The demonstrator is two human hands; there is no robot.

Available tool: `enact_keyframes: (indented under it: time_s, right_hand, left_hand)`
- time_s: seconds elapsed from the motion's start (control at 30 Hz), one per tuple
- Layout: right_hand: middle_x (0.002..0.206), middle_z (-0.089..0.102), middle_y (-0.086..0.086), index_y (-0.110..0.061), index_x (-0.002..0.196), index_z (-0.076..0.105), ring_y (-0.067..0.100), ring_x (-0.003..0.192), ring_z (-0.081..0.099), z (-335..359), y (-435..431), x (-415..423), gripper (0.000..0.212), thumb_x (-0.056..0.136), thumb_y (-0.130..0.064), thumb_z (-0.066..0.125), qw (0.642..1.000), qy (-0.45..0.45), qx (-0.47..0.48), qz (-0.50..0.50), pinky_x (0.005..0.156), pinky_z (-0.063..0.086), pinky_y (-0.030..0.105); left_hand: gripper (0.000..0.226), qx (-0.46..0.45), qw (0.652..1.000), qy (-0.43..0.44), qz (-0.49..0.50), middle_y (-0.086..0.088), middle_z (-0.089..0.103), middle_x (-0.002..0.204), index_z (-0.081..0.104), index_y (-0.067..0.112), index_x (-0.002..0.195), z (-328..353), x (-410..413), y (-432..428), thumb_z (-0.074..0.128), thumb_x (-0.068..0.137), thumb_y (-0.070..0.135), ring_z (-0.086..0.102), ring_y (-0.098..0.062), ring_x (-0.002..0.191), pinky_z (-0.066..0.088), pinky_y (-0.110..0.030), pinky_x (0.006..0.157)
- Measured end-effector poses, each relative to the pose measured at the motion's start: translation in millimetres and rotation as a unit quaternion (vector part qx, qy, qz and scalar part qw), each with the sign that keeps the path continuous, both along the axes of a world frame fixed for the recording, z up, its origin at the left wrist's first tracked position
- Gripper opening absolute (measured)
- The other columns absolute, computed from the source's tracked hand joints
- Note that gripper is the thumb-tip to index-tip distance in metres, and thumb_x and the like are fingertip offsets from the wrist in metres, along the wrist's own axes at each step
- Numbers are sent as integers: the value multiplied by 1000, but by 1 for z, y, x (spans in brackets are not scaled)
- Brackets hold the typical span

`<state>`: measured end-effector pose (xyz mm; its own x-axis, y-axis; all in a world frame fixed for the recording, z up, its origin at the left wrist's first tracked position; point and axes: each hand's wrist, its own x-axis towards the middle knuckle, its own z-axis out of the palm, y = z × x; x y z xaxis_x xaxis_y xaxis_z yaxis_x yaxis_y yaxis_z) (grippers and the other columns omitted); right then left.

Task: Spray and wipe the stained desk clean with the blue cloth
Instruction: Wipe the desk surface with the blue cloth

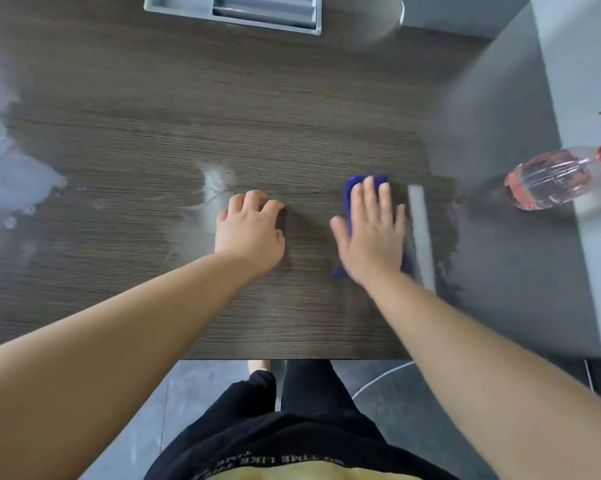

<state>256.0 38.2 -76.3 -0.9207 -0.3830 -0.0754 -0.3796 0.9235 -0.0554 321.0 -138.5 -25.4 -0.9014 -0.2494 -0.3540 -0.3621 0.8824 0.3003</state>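
— Where is our blue cloth (352, 187)?

— It lies flat on the counter (188, 116), a bit right of the middle of the frame. Our right hand (370, 230) is on top of it, with the fingers straight and close together, pressing down. We think a flat hand pushes the whole cloth onto the wood, so it rubs more at once.

— And our left hand (250, 230)?

— It rests on the counter near the cloth, on its left, not touching it. Its fingers are loosely bent and hold nothing. We think we lean on it.

— Why is the spray bottle (548, 180) so far off?

— It is at the right edge of the frame, well apart from both hands. We guess we don't need it while we wipe.

— What is left to clean?

— A small white smear (216, 183) sits just above our left hand. A big white wet patch (15, 181) fills the left edge. So we think we are partway, and the cloth should go left next.

— Is anything in the way?

— A grey strip (420, 233) lies just beside the right hand. We cannot tell what it is. A grey tray (233, 12) sits at the top, well away.
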Motion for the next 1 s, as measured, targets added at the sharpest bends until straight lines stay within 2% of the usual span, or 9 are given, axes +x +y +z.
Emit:
enact_keyframes:
  time_s: [0.13,0.23,0.37,0.47,0.57,0.73,0.8,0.93,1.0]
  right_hand:
    - [153,30,2,-18,144,38,25,143,24,1,48,23,60,94,-50,34,936,-21,4,351,113,22,52]
    - [152,33,4,-16,143,39,28,140,30,-3,81,-44,59,94,-47,33,978,22,6,208,106,32,56]
    - [159,10,1,-16,151,19,24,146,6,0,55,-102,61,98,-45,27,992,-8,-5,-126,116,13,51]
    - [158,16,4,-16,150,23,26,146,12,0,46,-69,64,95,-49,25,998,2,-5,55,115,16,51]
    - [154,29,1,-18,145,36,25,143,24,-1,89,-71,60,94,-49,34,958,-8,11,286,112,26,51]
    - [159,14,2,-16,150,22,25,146,10,-2,86,-167,59,99,-45,30,997,-7,-8,-73,115,16,51]
    - [160,8,3,-15,151,16,25,147,4,-3,58,-165,62,99,-47,26,993,-11,-5,-115,117,9,50]
    - [156,25,3,-16,147,31,25,144,19,-2,67,-116,61,95,-49,28,978,1,4,211,114,21,49]
    - [154,29,0,-18,145,35,23,143,23,-1,90,-126,59,95,-48,33,959,-16,11,283,113,24,49]
  left_hand:
    - [49,13,1000,2,-24,-1,29,144,39,25,139,-1,-33,21,47,91,26,22,-27,132,25,-37,106]
    - [49,-2,999,6,-52,-3,26,145,39,24,138,1,-64,33,48,91,30,22,-28,133,24,-38,108]
    - [56,-43,998,-2,-49,-8,21,149,31,25,142,1,-105,43,49,91,41,19,-31,135,21,-44,110]
    - [71,-59,997,-19,-36,-8,14,152,26,28,144,-4,-128,46,55,84,54,15,-31,136,22,-48,109]
    - [92,-76,992,-88,-45,-4,7,153,15,35,146,-5,-139,41,58,72,70,11,-29,137,26,-55,105]
    - [102,-94,983,-152,-50,-5,17,143,20,31,142,0,-158,44,66,61,73,18,-30,130,43,-56,93]
    - [100,-91,982,-162,-43,-6,21,137,25,27,138,2,-162,48,69,60,70,19,-31,128,44,-56,91]
    - [102,-92,980,-169,-46,-6,20,138,23,28,139,2,-164,46,69,59,71,18,-31,129,43,-57,93]
    - [103,-94,979,-171,-51,-6,19,139,21,29,140,1,-162,45,67,60,73,17,-31,130,42,-57,94]
